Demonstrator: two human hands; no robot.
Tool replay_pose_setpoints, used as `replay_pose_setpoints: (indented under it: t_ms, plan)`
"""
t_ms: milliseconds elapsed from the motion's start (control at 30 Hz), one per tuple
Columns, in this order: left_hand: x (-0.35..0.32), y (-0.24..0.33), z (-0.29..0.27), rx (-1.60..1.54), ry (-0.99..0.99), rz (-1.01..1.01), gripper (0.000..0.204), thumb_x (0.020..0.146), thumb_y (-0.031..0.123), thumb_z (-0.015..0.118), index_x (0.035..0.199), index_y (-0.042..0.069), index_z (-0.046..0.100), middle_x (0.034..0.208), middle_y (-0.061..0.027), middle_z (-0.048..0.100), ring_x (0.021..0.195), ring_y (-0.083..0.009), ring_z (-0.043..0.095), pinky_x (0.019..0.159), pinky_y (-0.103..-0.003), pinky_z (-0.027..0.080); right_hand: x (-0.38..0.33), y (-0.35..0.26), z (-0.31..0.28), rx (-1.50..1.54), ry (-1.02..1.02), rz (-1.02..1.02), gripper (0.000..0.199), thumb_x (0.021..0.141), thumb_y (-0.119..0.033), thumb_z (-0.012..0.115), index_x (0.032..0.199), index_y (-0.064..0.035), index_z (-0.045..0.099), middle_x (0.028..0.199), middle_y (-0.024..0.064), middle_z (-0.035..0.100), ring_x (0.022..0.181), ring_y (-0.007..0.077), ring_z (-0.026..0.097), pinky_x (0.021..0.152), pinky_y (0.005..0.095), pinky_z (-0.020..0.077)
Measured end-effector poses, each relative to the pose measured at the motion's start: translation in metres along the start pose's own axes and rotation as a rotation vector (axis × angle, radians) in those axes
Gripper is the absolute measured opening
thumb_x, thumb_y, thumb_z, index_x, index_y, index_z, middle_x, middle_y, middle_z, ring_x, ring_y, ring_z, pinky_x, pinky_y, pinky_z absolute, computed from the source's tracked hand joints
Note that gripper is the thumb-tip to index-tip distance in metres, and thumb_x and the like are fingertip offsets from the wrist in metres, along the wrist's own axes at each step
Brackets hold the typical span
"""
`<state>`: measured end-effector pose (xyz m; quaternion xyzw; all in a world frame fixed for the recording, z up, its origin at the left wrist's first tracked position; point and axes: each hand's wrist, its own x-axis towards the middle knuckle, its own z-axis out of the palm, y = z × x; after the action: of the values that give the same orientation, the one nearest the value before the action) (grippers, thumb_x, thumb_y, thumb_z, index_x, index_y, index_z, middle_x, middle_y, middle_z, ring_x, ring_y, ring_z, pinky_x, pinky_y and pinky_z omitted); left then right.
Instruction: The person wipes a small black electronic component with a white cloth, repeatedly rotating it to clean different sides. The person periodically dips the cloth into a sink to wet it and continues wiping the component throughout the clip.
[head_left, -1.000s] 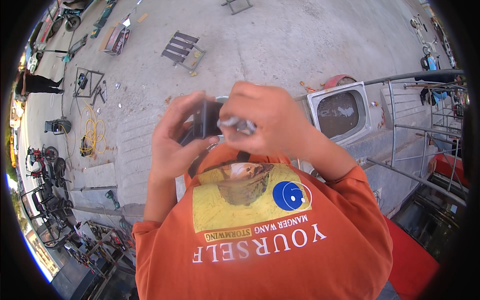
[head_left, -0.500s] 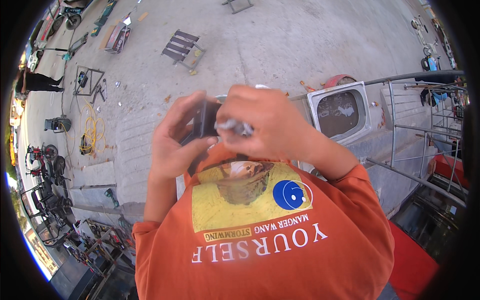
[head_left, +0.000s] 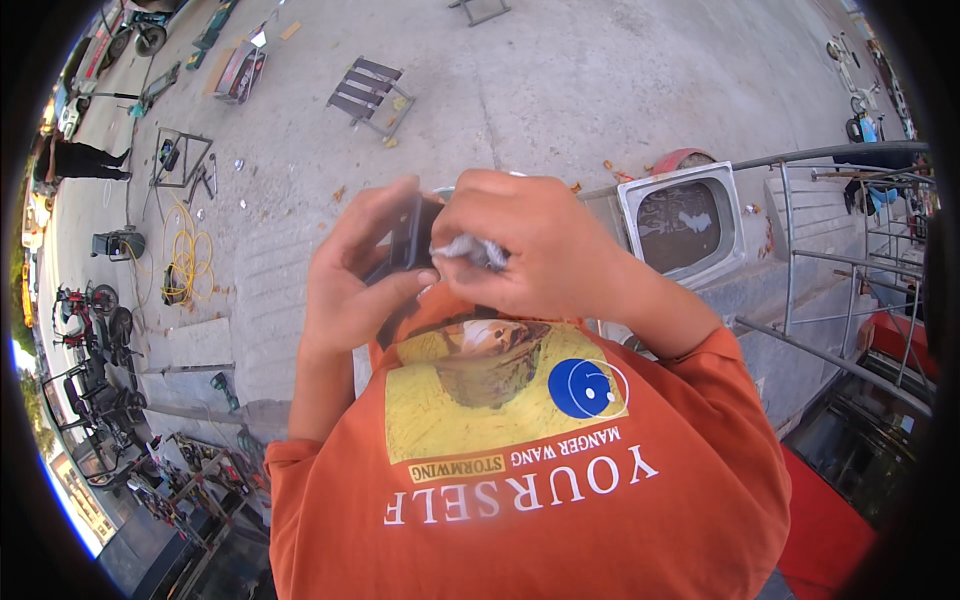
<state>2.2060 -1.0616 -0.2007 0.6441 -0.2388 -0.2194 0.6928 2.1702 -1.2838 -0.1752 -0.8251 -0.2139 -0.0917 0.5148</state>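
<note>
Held up in front of my chest, my left hand grips a dark, flat, rectangular device by its edges, thumb below and fingers above. It looks like a phone, though its face is mostly turned from view. My right hand is close beside it, fingers curled round a crumpled grey-white cloth. The cloth is at the device's right side; whether they touch is hard to tell, since my right fingers cover part of both.
To the right stand a metal-rimmed basin of dark water and a pipe frame. A slatted stool, a cardboard box and a yellow cable lie on the concrete ahead and left. A person stands far left.
My right hand and the cloth have hardly moved beside the device and look sharper now. My left hand keeps its hold, and the background has shifted very slightly.
</note>
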Motion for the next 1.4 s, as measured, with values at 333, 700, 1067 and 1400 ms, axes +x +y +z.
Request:
replay_pose_setpoints:
  t_ms: [333, 700, 1067, 1400]
  plan:
    - [0.001, -0.007, -0.001, -0.096, 0.03, -0.058, 0.076, 0.076, -0.013, 0.073, 0.146, -0.002, 0.045, 0.138, -0.0155, 0.056, 0.127, -0.025, 0.057, 0.098, -0.037, 0.053, 0.005, 0.009, 0.007, -0.019, 0.076, -0.045, 0.013, 0.078, -0.009, 0.076, 0.086, -0.005, 0.066, 0.078, 0.0079, 0.062, 0.068, 0.0259, 0.062, 0.06, 0.0345, 0.0485]
    - [-0.002, -0.004, 0.005, -0.349, 0.067, -0.075, 0.074, 0.078, -0.012, 0.07, 0.145, -0.003, 0.042, 0.14, -0.0215, 0.054, 0.12, -0.0288, 0.062, 0.091, -0.038, 0.058, -0.005, 0.008, -0.013, 0.016, 0.158, 0.084, 0.013, 0.081, -0.006, 0.076, 0.093, -0.0022, 0.071, 0.083, 0.0076, 0.068, 0.07, 0.0175, 0.064, 0.061, 0.0297, 0.0479]
    - [-0.005, -0.003, 0.007, -0.278, 0.068, -0.013, 0.072, 0.078, -0.015, 0.068, 0.144, -0.003, 0.042, 0.144, -0.0207, 0.051, 0.129, -0.0275, 0.055, 0.096, -0.039, 0.056, -0.005, 0.005, -0.005, -0.055, 0.15, -0.018, 0.015, 0.081, -0.005, 0.078, 0.092, -0.0033, 0.068, 0.084, 0.0091, 0.066, 0.071, 0.0225, 0.064, 0.061, 0.0309, 0.0486]
    - [-0.006, -0.006, 0.007, -0.009, 0.056, 0.138, 0.067, 0.078, -0.017, 0.066, 0.141, -0.003, 0.047, 0.142, -0.0166, 0.051, 0.131, -0.0265, 0.054, 0.097, -0.037, 0.056, -0.011, 0.001, 0.01, -0.178, 0.084, -0.079, 0.015, 0.082, -0.009, 0.076, 0.093, -0.0046, 0.066, 0.085, 0.009, 0.062, 0.068, 0.0261, 0.064, 0.059, 0.0343, 0.0504]
